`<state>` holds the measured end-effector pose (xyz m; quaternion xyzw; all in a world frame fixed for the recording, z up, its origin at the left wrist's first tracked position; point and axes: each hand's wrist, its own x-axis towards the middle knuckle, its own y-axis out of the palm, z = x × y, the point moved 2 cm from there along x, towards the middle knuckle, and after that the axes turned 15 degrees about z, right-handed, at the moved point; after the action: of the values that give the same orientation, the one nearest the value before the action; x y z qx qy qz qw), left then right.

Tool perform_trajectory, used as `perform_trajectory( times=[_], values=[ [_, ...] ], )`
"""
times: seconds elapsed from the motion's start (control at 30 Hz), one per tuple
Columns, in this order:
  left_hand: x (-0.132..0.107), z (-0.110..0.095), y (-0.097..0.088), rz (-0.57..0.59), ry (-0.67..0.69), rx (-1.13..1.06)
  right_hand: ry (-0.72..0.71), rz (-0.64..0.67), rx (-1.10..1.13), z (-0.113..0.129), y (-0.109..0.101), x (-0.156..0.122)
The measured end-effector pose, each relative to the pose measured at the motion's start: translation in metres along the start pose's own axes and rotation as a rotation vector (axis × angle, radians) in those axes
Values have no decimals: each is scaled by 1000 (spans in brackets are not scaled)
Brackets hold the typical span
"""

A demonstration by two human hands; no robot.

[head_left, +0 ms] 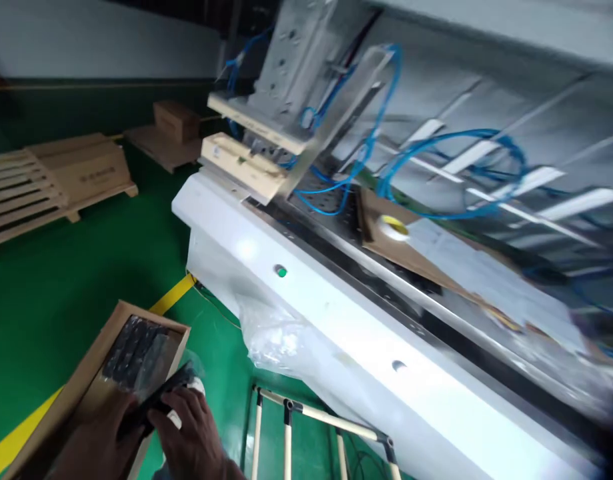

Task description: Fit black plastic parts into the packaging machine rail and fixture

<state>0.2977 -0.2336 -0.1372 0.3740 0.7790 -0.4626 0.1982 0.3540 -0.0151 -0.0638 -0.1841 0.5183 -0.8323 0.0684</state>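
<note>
At the lower left, my right hand [193,423] is closed around a long black part [167,389] with some clear plastic about its far end. My left hand [99,433], darker and blurred, has its fingers wrapped on the near end of the same part. Both hands are over the right side of an open cardboard box [81,369]. Inside that box, several black parts [135,350] lie side by side in clear plastic wrap. The exact kind of the black part cannot be made out.
A long white machine [331,313] with a green button [281,271] runs diagonally across the right. Blue air hoses [451,213] and a tape roll [393,228] lie on it. A tube frame [326,417] stands below. Pallets [26,193] with cartons sit at left.
</note>
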Motion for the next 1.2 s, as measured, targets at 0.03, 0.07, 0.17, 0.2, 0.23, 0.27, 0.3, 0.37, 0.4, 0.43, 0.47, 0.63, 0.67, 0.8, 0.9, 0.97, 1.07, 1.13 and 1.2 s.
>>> perform_trajectory(
  times=[0.03,0.07,0.17,0.2,0.23,0.27,0.3,0.37,0.4,0.43,0.47,0.63,0.67,0.8,0.9,0.97,1.07,1.13,1.2],
  values=[
    [0,-21,-9,57,51,-14,-9,-51,-44,0,-16,-2],
    [-1,-43,-20,115,107,-21,-17,-88,-79,-2,-31,-6],
    [-13,-121,-54,207,294,21,-4,-172,-176,-9,-74,-28],
    [-19,-147,-64,207,362,33,5,-193,-209,-12,-87,-36],
    [-25,-172,-73,218,417,40,14,-211,-247,-14,-100,-45],
    [-29,-196,-80,235,464,50,36,-226,-286,-17,-112,-53],
    [-32,-219,-86,254,501,62,71,-234,-320,-20,-123,-60],
    [-32,-259,-93,318,555,105,161,-239,-370,-29,-145,-70],
    [-30,-278,-96,345,577,133,203,-243,-384,-36,-155,-73],
    [-26,-296,-99,373,595,164,236,-249,-392,-43,-165,-76],
    [-22,-314,-101,402,608,197,257,-251,-396,-52,-174,-77],
    [9,-400,-115,468,655,351,305,-299,-401,-108,-214,-75],
    [16,-417,-118,469,662,378,310,-304,-400,-120,-221,-73],
    [34,-477,-126,506,690,496,368,-283,-368,-156,-253,-70],
    [46,-513,-129,547,727,535,434,-251,-351,-175,-275,-70],
    [57,-531,-130,574,772,536,468,-242,-355,-184,-286,-72],
    [81,-553,-134,548,886,509,498,-237,-371,-193,-294,-77],
    [100,-566,-138,457,966,486,498,-223,-373,-197,-295,-81],
    [120,-578,-145,325,998,500,503,-197,-357,-200,-294,-83]
  ],
)
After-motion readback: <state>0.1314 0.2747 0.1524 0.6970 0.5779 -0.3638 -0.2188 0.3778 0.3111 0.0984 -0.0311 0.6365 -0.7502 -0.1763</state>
